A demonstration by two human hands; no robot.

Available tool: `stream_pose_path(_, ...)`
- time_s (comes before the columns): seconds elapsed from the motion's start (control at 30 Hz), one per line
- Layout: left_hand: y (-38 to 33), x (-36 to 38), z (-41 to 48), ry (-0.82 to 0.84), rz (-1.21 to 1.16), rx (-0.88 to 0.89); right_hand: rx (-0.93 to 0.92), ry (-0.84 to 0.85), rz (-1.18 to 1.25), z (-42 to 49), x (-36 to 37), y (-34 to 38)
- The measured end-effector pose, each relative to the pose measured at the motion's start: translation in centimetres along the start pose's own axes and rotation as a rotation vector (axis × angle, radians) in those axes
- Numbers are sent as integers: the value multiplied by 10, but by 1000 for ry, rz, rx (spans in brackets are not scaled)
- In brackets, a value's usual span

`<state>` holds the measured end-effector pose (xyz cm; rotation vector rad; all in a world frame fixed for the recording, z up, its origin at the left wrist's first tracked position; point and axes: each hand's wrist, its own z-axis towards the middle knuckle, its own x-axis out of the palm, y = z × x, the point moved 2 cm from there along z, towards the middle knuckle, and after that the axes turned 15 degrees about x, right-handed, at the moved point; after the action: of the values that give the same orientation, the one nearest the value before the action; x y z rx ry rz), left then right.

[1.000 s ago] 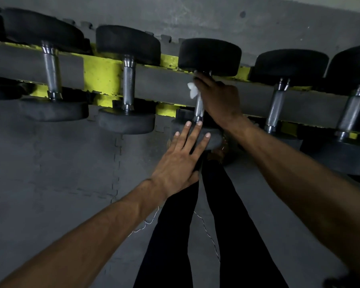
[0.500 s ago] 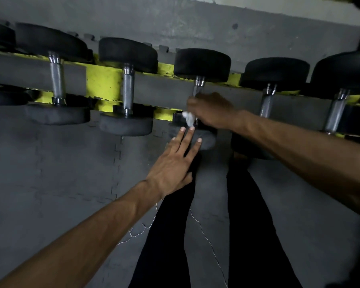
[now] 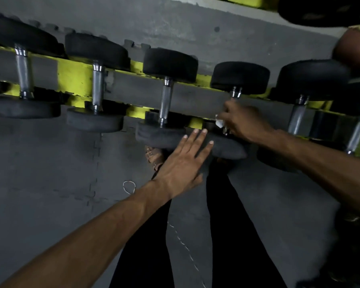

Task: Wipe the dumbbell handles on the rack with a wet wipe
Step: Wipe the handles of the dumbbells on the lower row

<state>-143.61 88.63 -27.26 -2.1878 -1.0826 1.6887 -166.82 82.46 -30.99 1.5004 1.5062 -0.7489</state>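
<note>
Left hand (image 3: 183, 163): fingers straight and spread, palm flat on the near rubber head of 1 dumbbell (image 3: 240, 76). Just beyond it, right hand (image 3: 244, 122) curled round that dumbbell's handle (image 3: 235, 94), white wet wipe (image 3: 219, 122) bunched in its grip; only the handle's upper collar shows. Behind both hands: yellow-grey rack (image 3: 195, 100).

Bare forearms (image 3: 92, 235) and plain black trousers (image 3: 146, 246)
</note>
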Motion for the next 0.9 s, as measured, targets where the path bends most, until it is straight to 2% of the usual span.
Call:
stream_pose_path(0.1,-29,6,35,44,-53,62,-227,129,-173,-5,13,-24)
stream_pose_path(0.17,-43,11,54,85,-48,54,-194,7,-198,9,9,-44)
stream_pose_path(0.23,-53,16,64,128,-31,2,-51,-102,-125,18,4,-57)
stream_pose_path(0.27,-56,19,66,144,-21,-20,-48,-90,-120,18,4,-55)
stream_pose_path(0.3,-58,22,68,151,-8,-32,-126,-46,-160,13,6,-48)
stream_pose_path(0.33,-60,23,68,152,1,-41,-261,44,-179,5,12,-37)
stream_pose_path(0.4,-62,25,68,143,4,-59,-395,212,-192,-2,15,-27)
stream_pose_path(0.43,-62,26,68,145,5,-66,-387,204,-210,4,9,-29)
stream_pose_path(0.5,-66,26,70,167,12,-84,-273,84,-182,23,2,-45)
stream_pose_path(0.57,-68,27,71,177,21,-106,-229,72,-136,23,5,-51)
stream_pose_path(0.67,-70,28,73,170,41,-121,-425,152,-87,-5,28,-35)
stream_pose_path(0.7,-70,30,73,167,39,-125,-395,139,-11,-11,33,-35)
stream_pose_path(0.8,-71,32,74,147,10,-140,-84,91,327,-18,46,-47)
stream_pose_path(0.9,-72,33,72,139,6,-139,125,68,528,-28,58,-49)
